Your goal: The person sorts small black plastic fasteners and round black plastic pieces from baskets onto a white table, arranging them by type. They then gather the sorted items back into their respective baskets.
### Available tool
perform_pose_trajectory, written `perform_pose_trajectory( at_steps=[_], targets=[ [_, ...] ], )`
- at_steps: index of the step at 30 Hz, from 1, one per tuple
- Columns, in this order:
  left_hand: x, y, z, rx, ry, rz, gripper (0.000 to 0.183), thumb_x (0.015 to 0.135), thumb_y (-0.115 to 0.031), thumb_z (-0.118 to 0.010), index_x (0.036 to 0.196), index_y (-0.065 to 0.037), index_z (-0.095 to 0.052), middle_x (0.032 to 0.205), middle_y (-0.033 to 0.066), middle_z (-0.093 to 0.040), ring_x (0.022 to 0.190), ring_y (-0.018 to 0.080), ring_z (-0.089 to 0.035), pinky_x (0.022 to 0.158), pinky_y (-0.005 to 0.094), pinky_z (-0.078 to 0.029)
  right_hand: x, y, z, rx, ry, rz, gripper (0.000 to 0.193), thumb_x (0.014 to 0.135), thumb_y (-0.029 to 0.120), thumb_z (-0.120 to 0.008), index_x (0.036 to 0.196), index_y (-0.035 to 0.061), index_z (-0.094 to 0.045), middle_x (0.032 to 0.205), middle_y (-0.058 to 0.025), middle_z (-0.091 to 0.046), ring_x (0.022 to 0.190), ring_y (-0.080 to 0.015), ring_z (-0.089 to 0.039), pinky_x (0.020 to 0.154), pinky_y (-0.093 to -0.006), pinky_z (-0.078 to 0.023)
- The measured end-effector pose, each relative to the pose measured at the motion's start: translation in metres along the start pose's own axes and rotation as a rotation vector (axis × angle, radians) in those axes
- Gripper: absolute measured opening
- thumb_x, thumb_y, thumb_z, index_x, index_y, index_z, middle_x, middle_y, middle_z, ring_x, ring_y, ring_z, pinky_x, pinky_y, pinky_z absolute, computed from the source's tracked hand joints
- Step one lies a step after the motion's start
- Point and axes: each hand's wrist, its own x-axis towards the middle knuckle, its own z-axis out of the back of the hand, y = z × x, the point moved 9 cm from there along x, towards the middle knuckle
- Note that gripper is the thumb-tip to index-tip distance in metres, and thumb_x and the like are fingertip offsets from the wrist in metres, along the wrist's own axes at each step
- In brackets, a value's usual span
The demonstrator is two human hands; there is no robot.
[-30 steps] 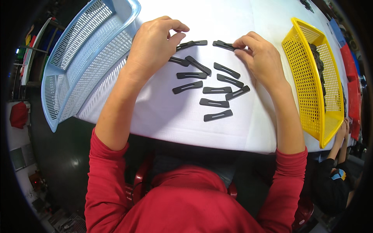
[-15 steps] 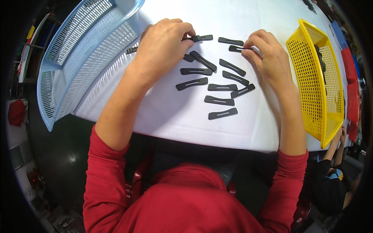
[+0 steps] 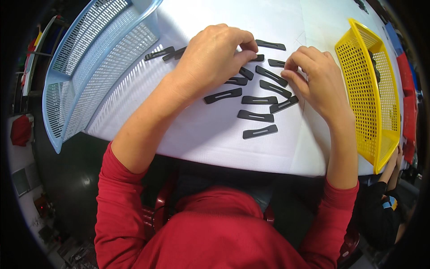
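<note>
Several flat black slotted strips [image 3: 256,116] lie scattered on a white table [image 3: 215,139]. My left hand [image 3: 214,58] rests over the left part of the cluster, thumb and fingers pinched on one black strip [image 3: 257,57]. My right hand [image 3: 313,80] is at the right side of the cluster, its fingertips closed on the end of another black strip [image 3: 277,63]. One more strip [image 3: 270,44] lies just beyond my hands. Both forearms wear red sleeves pushed up.
A light blue perforated basket [image 3: 89,62] sits at the table's left edge, with two black strips [image 3: 166,53] lying beside it. A yellow perforated basket [image 3: 371,89] holding dark pieces stands at the right. Another person's hand [image 3: 394,170] shows at the lower right.
The view has shifted so the table sits lower in the picture. My left hand has come right onto the cluster, uncovering strips near the blue basket. My right hand stays at the strip's end.
</note>
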Motion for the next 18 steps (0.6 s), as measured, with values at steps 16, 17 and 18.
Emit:
perform_pose_trajectory(
  at_steps=[16,17,18],
  targets=[
    [0.007,0.025,0.003,-0.08,0.068,0.172,0.015,0.082,-0.013,-0.068,0.093,-0.004,-0.071,0.079,0.0084,-0.066,0.078,0.0224,-0.061,0.072,0.0351,-0.049,0.008,-0.052,-0.02,0.393,-0.013,-0.329,0.009,0.084,0.014,-0.067,0.089,0.0069,-0.069,0.083,-0.0064,-0.065,0.074,-0.0253,-0.064,0.068,-0.0352,-0.05],
    [0.007,0.023,0.004,-0.042,0.051,0.119,0.015,0.082,-0.012,-0.067,0.094,-0.004,-0.071,0.08,0.0085,-0.066,0.077,0.0223,-0.061,0.072,0.0346,-0.049,0.005,-0.054,-0.022,0.48,0.016,-0.376,0.008,0.084,0.013,-0.067,0.088,0.0069,-0.069,0.083,-0.0068,-0.065,0.073,-0.0258,-0.064,0.068,-0.0351,-0.05],
    [0.009,0.022,0.004,-0.003,0.035,0.067,0.014,0.083,-0.012,-0.067,0.094,-0.004,-0.071,0.081,0.0085,-0.067,0.076,0.0222,-0.061,0.072,0.0341,-0.049,0.006,-0.051,-0.015,0.371,-0.04,-0.348,0.008,0.083,0.014,-0.067,0.087,0.0067,-0.07,0.082,-0.0073,-0.065,0.073,-0.0261,-0.064,0.068,-0.0351,-0.05]
  ],
)
